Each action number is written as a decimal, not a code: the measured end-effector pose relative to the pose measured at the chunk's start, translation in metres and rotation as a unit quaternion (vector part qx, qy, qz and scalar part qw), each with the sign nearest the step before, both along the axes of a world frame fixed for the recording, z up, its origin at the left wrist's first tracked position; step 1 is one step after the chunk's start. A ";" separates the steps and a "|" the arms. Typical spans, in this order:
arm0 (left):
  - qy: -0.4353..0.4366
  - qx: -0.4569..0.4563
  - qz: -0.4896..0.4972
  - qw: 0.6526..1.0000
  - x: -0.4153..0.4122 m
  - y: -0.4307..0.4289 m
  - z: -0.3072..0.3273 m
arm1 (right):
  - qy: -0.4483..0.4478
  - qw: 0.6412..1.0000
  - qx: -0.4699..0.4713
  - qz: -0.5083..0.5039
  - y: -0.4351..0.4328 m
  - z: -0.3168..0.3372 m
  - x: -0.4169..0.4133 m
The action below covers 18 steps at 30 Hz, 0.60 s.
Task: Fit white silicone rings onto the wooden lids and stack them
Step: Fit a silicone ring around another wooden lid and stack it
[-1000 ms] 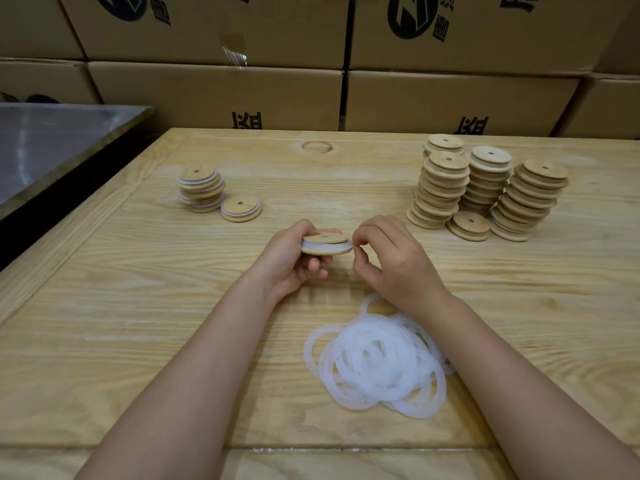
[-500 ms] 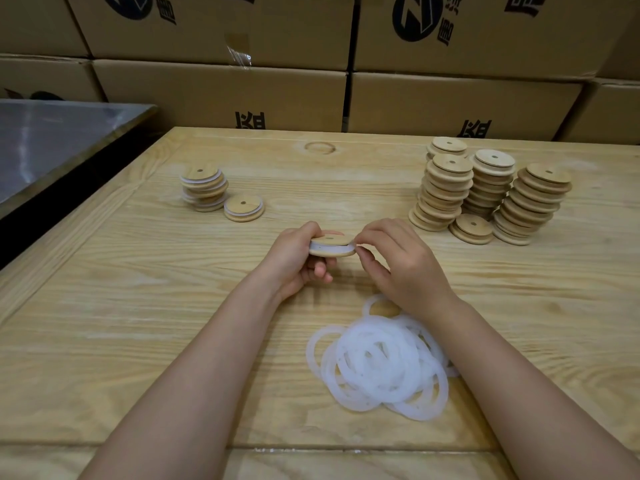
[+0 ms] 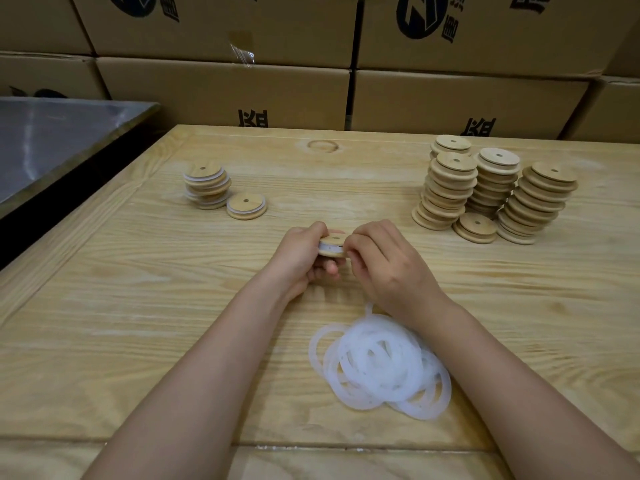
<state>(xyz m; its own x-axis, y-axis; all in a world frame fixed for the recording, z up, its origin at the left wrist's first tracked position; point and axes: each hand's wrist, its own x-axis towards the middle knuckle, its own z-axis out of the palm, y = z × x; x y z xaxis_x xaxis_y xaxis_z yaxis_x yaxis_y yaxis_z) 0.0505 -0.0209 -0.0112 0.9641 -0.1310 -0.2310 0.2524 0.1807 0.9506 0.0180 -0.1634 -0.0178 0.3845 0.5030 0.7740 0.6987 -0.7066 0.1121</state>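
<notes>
You have:
- four tall stacks of bare wooden lids (image 3: 449, 188)
- one low pile (image 3: 475, 227) at their foot
- one short stack of ringed lids (image 3: 207, 185)
- one loose ringed lid (image 3: 246, 206)
- one held lid (image 3: 333, 242), between your left hand (image 3: 301, 258) and right hand (image 3: 391, 268)
- one heap of white rings (image 3: 377, 368), too tangled to count

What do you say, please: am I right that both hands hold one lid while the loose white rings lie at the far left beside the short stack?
Not quite: the head view shows the loose white rings near the person, by the right hand, not beside the short stack. Both hands, the left hand included, do hold one lid.
</notes>
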 end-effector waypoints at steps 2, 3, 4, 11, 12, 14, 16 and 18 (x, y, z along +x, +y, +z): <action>0.002 -0.007 0.008 1.000 0.000 -0.001 0.000 | 0.019 1.000 -0.002 0.005 0.000 0.000 0.000; 0.002 -0.008 0.009 1.000 0.000 -0.001 0.000 | 0.027 1.000 0.001 0.005 -0.001 0.000 0.000; 0.000 -0.008 0.007 1.000 0.001 -0.001 -0.001 | 0.034 0.999 0.006 0.004 -0.001 0.000 0.000; -0.017 0.030 -0.015 0.999 0.000 -0.001 -0.003 | 0.045 0.998 0.039 -0.019 -0.003 -0.002 0.000; -0.019 0.030 -0.016 0.999 0.000 -0.001 -0.003 | 0.043 0.998 0.041 -0.017 -0.004 -0.002 0.000; -0.016 0.013 -0.021 1.000 0.000 0.000 -0.002 | 0.037 0.998 0.046 -0.015 -0.006 -0.002 0.001; 0.007 -0.040 -0.046 0.998 0.001 0.001 -0.002 | 0.030 0.998 0.056 -0.014 -0.007 -0.003 0.002; 0.036 -0.115 -0.093 0.988 0.002 0.005 -0.003 | 0.031 0.996 0.080 -0.016 -0.009 -0.004 0.003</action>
